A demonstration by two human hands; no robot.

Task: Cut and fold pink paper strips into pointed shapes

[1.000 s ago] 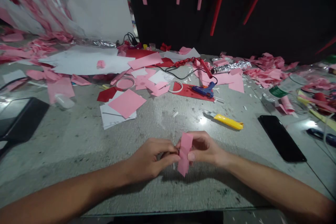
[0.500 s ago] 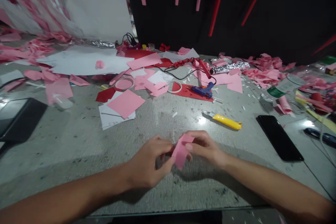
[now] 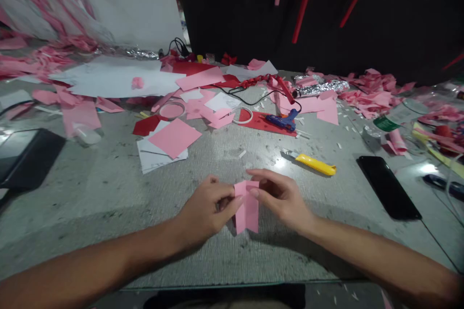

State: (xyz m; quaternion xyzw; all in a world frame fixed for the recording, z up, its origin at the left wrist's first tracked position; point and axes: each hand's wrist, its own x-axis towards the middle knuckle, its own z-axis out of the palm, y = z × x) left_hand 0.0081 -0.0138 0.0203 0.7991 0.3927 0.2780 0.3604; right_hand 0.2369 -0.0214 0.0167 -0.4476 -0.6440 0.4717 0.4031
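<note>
The pink paper piece [image 3: 246, 207] hangs upright between both hands, its lower end just above the tabletop [image 3: 108, 193]. This looks like a fold being set. It would go best with the edges kept lined up and a light, even squeeze along the crease, so the thin sheet neither slips nor tears. The left hand [image 3: 206, 212] pinches the paper's left edge between thumb and fingertips. The right hand [image 3: 281, 198] pinches its upper right corner, fingers curled. Both forearms angle inward, wrists low. A yellow cutter [image 3: 315, 164] lies just beyond the right hand.
</note>
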